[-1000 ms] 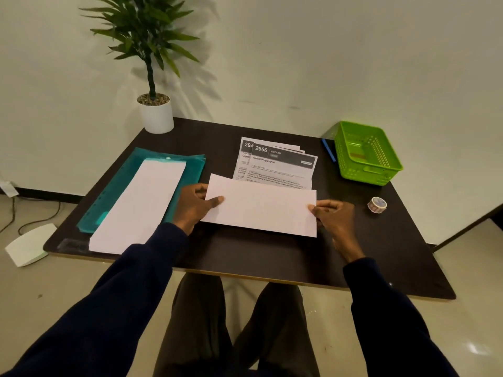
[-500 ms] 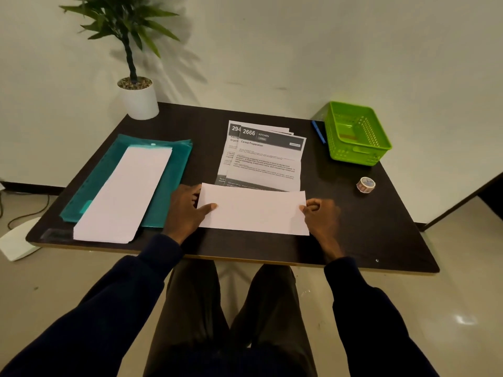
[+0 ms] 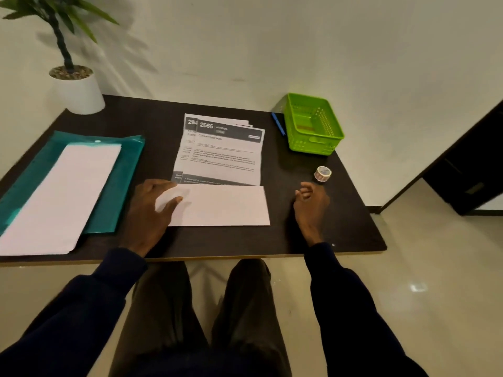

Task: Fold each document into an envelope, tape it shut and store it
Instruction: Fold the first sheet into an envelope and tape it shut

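Currently the long white paper envelope (image 3: 223,205) lies flat on the dark surface (image 3: 313,240), just below the stack of printed documents (image 3: 226,156). The left hand (image 3: 152,205) presses on its left end with relaxed fingers, while the right hand (image 3: 310,205), loosely curled and empty, sits beside the small patterned tape roll (image 3: 322,174)

Navy sleeves (image 3: 89,303), dark brown trousers (image 3: 163,308)
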